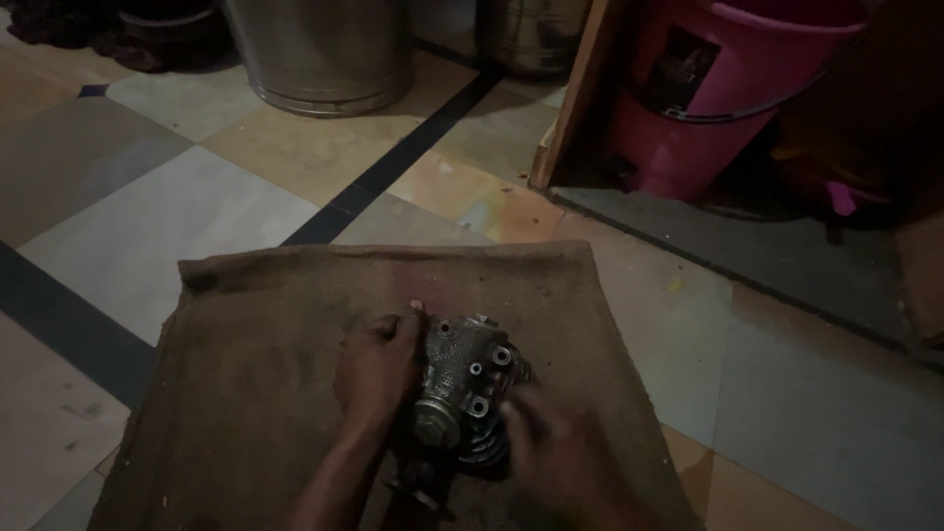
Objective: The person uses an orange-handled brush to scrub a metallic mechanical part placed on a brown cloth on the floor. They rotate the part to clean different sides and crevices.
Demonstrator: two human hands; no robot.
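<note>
left hand (379, 366): fingers clamped on left side of metal engine part (464, 388) | right hand (556, 442): blurred, fingers against part's right side, grip cannot tell | part: centre of brown sackcloth (265, 374) on tiled floor (147, 226) | far: steel drum (320, 49) left, pink bucket (728, 88) right

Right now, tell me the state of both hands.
Left hand: closed around the metal engine part.
Right hand: blurred, resting on the part; grip cannot be told.

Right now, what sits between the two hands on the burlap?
Head view: a grey metal engine part with bolt holes sits between the left hand and the right hand, both touching it, on the brown burlap mat.
</note>
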